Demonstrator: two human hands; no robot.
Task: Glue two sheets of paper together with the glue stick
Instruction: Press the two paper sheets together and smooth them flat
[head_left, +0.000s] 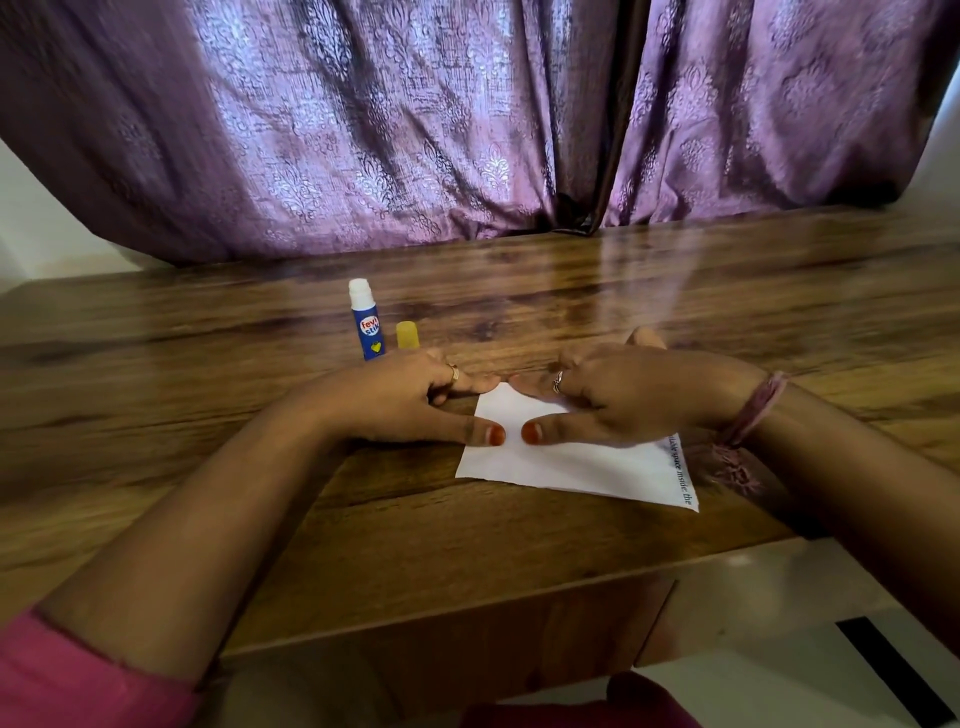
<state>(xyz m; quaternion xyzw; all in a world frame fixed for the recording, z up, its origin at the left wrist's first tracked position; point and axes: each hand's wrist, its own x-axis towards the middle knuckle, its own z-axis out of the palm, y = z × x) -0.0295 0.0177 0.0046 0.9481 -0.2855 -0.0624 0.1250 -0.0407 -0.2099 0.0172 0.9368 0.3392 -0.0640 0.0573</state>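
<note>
White paper (576, 462) lies flat on the wooden table (519, 291), with a line of print along its right edge. I cannot tell whether it is one sheet or two stacked. My left hand (405, 402) rests at the paper's left corner, thumb pressing on it. My right hand (623, 395) lies palm down over the paper's upper part, thumb pressed on the sheet. The two thumbs nearly meet. A blue glue stick (366, 326) stands upright and uncapped behind my left hand. Its yellow cap (407, 334) stands just to its right.
A purple patterned curtain (467, 119) hangs behind the table's far edge. The table's front edge runs below my forearms, with pale floor (779, 649) beyond it at the lower right. A braided thread band (753, 410) circles my right wrist.
</note>
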